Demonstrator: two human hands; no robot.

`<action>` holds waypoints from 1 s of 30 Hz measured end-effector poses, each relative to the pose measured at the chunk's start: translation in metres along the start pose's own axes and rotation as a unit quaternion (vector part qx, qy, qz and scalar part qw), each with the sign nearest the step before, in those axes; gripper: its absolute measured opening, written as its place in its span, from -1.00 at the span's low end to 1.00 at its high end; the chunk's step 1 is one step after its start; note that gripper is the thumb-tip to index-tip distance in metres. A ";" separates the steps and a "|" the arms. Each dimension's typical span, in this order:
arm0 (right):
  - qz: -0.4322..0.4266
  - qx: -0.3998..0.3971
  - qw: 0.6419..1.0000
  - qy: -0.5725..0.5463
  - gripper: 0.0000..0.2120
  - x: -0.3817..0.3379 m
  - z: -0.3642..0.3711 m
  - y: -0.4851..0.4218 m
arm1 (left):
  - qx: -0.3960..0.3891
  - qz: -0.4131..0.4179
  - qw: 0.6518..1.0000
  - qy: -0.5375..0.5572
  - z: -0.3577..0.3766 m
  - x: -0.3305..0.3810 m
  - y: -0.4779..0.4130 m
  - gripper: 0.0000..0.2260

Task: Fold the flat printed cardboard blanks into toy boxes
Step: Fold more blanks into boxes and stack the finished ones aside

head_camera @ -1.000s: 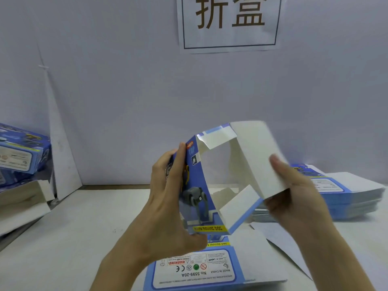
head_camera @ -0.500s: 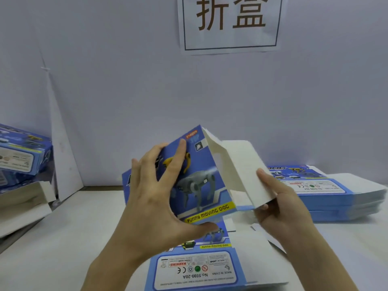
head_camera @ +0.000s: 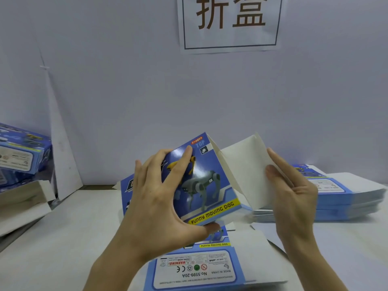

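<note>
Nearest: flat blank (head_camera: 197, 267) lay printed side up on white table (head_camera: 63, 238), its warning label upside down to camera. Above it, held off table: half-formed toy box (head_camera: 212, 185), tilted, robot-dog face toward camera. Left hand (head_camera: 159, 198) gripped it, fingers spread over printed face, thumb hooked under lower edge. Right hand (head_camera: 294, 185) pinched white flap (head_camera: 245, 171) at box's right side, thumb on inner face, fingers behind. Further right, stack of flat blanks (head_camera: 346, 198) on table. Far left, folded boxes (head_camera: 21, 156) piled. On back wall – paper sign (head_camera: 228, 22).
</note>
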State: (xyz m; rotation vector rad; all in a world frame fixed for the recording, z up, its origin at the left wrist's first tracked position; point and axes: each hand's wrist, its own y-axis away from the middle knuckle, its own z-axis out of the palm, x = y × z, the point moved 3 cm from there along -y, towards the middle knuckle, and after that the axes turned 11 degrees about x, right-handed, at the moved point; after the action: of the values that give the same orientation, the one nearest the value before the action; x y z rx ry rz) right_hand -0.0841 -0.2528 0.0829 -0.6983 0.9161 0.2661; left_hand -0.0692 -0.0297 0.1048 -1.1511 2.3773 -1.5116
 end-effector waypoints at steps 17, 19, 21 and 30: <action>0.181 -0.071 0.978 -0.076 -0.75 0.002 0.002 -0.008 | 0.023 0.071 0.997 -0.038 0.013 -0.001 0.002 -0.03; 0.170 -0.062 0.983 -0.031 -0.80 -0.002 -0.003 -0.012 | 0.001 0.080 0.996 -0.038 0.013 -0.005 0.003 -0.01; 0.147 -0.055 0.988 -0.007 -0.85 -0.007 -0.006 -0.014 | -0.019 0.099 0.994 -0.052 0.013 -0.008 0.004 -0.01; 0.130 -0.141 0.978 0.081 -0.58 -0.013 0.002 -0.005 | -0.030 0.099 0.994 -0.043 0.018 -0.005 0.005 -0.05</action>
State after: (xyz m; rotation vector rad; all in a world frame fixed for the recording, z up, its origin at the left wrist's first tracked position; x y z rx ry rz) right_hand -0.0880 -0.2546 0.0963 -0.8697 1.1405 0.5871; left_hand -0.0606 -0.0383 0.0902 -0.9383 2.4109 -1.3104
